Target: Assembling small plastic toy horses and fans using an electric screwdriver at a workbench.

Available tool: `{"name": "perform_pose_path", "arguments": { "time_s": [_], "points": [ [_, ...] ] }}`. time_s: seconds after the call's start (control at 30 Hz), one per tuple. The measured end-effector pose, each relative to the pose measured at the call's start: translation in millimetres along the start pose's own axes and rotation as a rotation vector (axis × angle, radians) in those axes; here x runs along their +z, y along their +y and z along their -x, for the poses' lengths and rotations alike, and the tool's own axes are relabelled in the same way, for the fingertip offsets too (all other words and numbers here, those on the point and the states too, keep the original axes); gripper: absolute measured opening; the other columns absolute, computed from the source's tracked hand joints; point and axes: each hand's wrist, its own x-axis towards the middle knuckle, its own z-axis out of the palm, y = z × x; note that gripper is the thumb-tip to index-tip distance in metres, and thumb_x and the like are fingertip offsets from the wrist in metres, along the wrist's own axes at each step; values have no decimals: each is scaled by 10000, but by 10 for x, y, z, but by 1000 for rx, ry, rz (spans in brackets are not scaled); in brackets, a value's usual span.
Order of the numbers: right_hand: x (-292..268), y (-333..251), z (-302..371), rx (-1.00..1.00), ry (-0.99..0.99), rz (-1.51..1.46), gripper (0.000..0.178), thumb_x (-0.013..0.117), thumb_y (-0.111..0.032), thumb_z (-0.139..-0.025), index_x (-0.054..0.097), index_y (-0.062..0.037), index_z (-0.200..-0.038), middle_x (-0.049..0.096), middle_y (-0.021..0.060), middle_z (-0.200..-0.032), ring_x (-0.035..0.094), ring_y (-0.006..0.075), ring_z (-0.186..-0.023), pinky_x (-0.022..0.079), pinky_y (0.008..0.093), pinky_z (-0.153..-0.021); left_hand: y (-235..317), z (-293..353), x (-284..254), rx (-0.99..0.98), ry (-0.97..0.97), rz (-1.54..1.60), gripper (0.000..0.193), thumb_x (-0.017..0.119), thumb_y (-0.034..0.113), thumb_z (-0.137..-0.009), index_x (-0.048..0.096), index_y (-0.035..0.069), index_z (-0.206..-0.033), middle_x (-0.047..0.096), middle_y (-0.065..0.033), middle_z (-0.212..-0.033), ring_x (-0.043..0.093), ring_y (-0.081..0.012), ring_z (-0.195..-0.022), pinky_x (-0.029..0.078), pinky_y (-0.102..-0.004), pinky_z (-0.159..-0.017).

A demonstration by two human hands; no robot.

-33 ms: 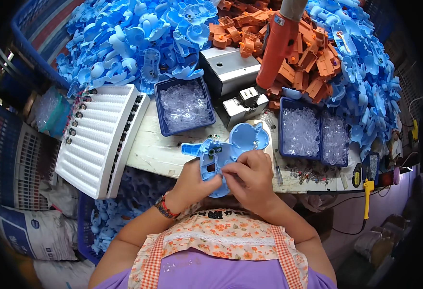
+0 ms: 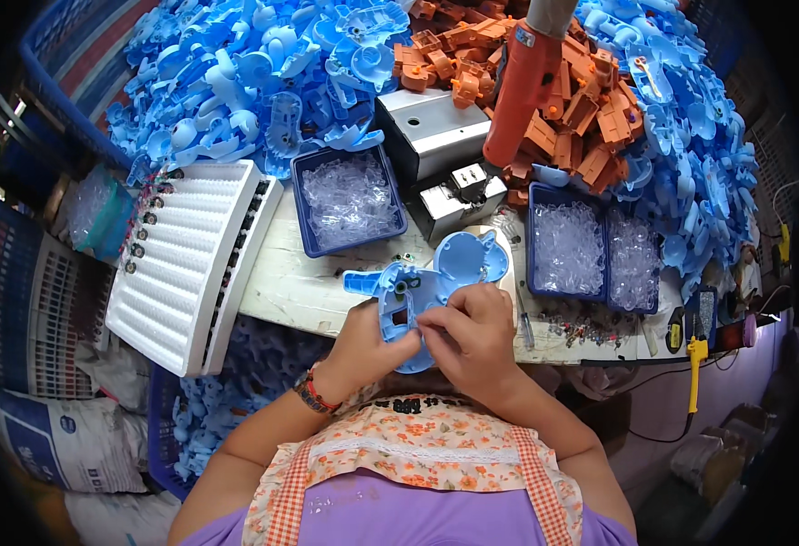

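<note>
A light-blue plastic toy shell half (image 2: 427,287), hollow side up, is held over the table's front edge. My left hand (image 2: 363,344) grips its left side, with the thumb lying over the rim. Inside the shell sit a small dark round part and a rectangular opening. My right hand (image 2: 474,329) is closed in a pinch at the shell's lower right. Its fingertips touch the inside near my left thumb; whatever they pinch is too small or hidden to make out.
Blue shells (image 2: 227,86) and orange plastic housings (image 2: 536,136) are heaped at the back. Blue trays of clear plastic pieces (image 2: 349,202) stand on both sides. An orange-red power driver (image 2: 520,100) hangs above metal fixtures (image 2: 459,205). White racks (image 2: 186,264) lean left; a screwdriver (image 2: 527,329) lies right.
</note>
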Motion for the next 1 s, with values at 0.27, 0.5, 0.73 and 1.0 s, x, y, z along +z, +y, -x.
{"name": "perform_pose_path", "arguments": {
  "time_s": [0.27,0.5,0.73,1.0],
  "points": [
    [-5,-44,22,47,-8,140,117,736,-114,-690,673,-132,-786,472,24,-779,478,214,-779,309,375,-730,74,-11,42,65,74,-15,315,687,177,-761,628,-3,-1012,687,-116,-840,655,-156,-748,523,-325,-686],
    [-28,-101,-12,49,-27,169,112,719,-98,-684,656,-125,-772,463,26,-783,475,221,-792,310,377,-737,25,-10,33,61,24,-103,307,649,106,-753,630,3,-1041,657,-31,-852,586,-85,-753,496,-273,-683],
    [21,-68,25,50,6,185,98,705,-87,-675,648,-115,-750,459,28,-771,473,220,-779,308,375,-734,85,-9,59,196,69,-348,239,672,132,-741,633,8,-942,661,-118,-772,635,-226,-668,498,-331,-631],
    [20,-26,29,-4,75,139,106,699,-73,-650,657,-104,-742,454,23,-724,478,215,-735,319,378,-721,229,34,112,212,105,-420,203,651,146,-754,620,7,-898,640,-146,-735,623,-297,-639,484,-369,-596]
  ]
}}
